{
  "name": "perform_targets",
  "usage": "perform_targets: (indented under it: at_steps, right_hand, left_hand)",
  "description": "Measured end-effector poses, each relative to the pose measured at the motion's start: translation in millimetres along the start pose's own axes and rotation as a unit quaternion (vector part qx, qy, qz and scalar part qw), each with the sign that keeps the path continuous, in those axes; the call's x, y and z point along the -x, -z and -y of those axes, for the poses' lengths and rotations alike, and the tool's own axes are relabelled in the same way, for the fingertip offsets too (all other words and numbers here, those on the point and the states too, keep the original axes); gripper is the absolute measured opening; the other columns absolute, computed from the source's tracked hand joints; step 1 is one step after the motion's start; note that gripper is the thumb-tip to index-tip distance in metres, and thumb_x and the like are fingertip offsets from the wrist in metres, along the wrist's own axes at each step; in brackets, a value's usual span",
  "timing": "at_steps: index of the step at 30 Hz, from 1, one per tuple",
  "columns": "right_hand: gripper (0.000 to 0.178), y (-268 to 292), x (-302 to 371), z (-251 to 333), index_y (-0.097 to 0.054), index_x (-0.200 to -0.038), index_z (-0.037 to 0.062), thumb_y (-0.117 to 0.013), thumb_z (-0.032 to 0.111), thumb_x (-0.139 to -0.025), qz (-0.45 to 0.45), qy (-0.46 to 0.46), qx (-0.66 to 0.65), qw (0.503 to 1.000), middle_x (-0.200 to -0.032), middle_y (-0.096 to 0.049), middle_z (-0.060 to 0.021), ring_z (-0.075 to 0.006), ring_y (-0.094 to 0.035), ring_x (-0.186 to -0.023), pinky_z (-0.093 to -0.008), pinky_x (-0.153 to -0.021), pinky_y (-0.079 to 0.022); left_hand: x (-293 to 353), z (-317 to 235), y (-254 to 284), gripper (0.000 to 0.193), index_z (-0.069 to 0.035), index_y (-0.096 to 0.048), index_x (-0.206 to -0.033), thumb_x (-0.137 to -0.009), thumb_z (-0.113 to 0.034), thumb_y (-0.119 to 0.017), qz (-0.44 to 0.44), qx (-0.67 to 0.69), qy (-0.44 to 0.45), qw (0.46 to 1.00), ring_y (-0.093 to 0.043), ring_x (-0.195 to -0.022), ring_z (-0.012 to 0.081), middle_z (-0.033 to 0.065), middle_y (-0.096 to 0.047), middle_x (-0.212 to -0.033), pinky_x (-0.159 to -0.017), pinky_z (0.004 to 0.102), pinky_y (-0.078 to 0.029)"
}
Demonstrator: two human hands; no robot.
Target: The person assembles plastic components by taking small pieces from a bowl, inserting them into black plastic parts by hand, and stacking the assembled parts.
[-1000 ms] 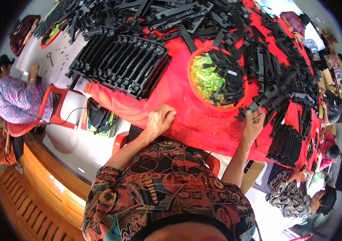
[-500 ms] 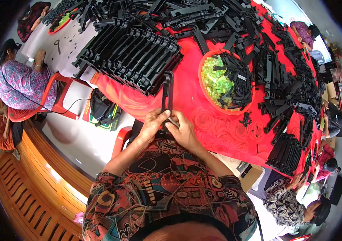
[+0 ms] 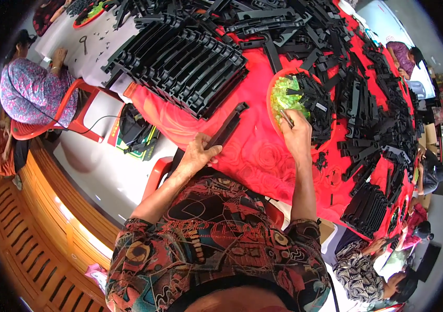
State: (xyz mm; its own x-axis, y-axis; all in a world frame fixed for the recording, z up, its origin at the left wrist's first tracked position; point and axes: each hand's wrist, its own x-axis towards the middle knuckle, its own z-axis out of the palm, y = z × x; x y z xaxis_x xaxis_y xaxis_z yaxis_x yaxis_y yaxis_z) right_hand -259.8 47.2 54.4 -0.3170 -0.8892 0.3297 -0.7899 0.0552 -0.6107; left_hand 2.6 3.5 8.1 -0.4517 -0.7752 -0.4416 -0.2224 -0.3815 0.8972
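My left hand [image 3: 199, 154] grips a long black plastic bar [image 3: 226, 126] by its near end, holding it flat over the red tablecloth [image 3: 252, 156]. My right hand [image 3: 295, 134] reaches to the rim of a round orange bowl [image 3: 271, 101] that holds small green pieces [image 3: 284, 96] and black parts. A thin metal tool [image 3: 286, 117] sticks out of my right fingers toward the green pieces.
A neat row of stacked black bars [image 3: 180, 62] lies left of the bowl. Loose black parts [image 3: 367, 104] cover the far and right table. Another stack [image 3: 370, 210] sits at the near right. Seated people work at left [image 3: 29, 96] and right [image 3: 367, 265]; a red chair [image 3: 83, 119] stands nearby.
Both hands were together on the black bar at the table edge. Now my right hand has left it and reached out to the bowl; my left hand still holds the bar.
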Motion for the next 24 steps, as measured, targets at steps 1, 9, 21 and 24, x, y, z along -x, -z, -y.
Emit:
perform_targets:
  at_steps: [1,9,21,24]
  right_hand:
    - [0.012,-4,-4,-3,-0.057,-0.087,0.0050,-0.060,0.006,-0.076,0.023,0.011,0.017,1.000,-0.081,-0.058,-0.0153,-0.0344,-0.057,-0.075,-0.0411,-0.064,-0.044]
    - [0.019,-4,-10,-6,-0.058,-0.095,0.0026,-0.060,0.007,-0.077,0.000,-0.022,0.017,1.000,-0.083,-0.060,-0.0154,-0.0281,-0.059,-0.072,-0.0353,-0.066,-0.046]
    - [0.010,-96,28,65,-0.055,-0.077,0.0025,-0.063,-0.004,-0.077,-0.043,-0.115,-0.440,0.889,-0.071,-0.058,0.0000,-0.0039,-0.050,-0.063,-0.0182,-0.056,-0.041]
    - [0.012,-110,29,66,-0.053,-0.075,0.0024,-0.064,0.000,-0.077,-0.013,-0.094,-0.385,0.918,-0.066,-0.055,0.0021,-0.0020,-0.044,-0.059,-0.0191,-0.052,-0.038]
  left_hand:
    - [1,4,3,0.032,0.005,-0.048,-0.095,-0.081,-0.019,-0.064,-0.008,0.003,0.004,1.000,-0.057,-0.058,0.0133,0.0096,-0.060,-0.074,-0.049,0.0248,-0.048]
    - [4,22,16,0.021,0.001,-0.056,-0.090,-0.080,-0.016,-0.064,0.004,0.097,0.010,0.995,-0.055,-0.060,0.0094,0.0053,-0.060,-0.073,-0.051,0.0217,-0.046]
    - [8,21,17,0.023,0.003,-0.053,-0.094,-0.083,-0.016,-0.061,0.009,0.136,0.014,0.991,-0.058,-0.058,0.0121,0.0068,-0.060,-0.074,-0.050,0.0227,-0.048]
    - [10,24,16,0.027,0.004,-0.053,-0.096,-0.083,-0.018,-0.060,-0.012,0.078,0.001,0.997,-0.056,-0.058,0.0118,0.0063,-0.059,-0.073,-0.050,0.0233,-0.048]
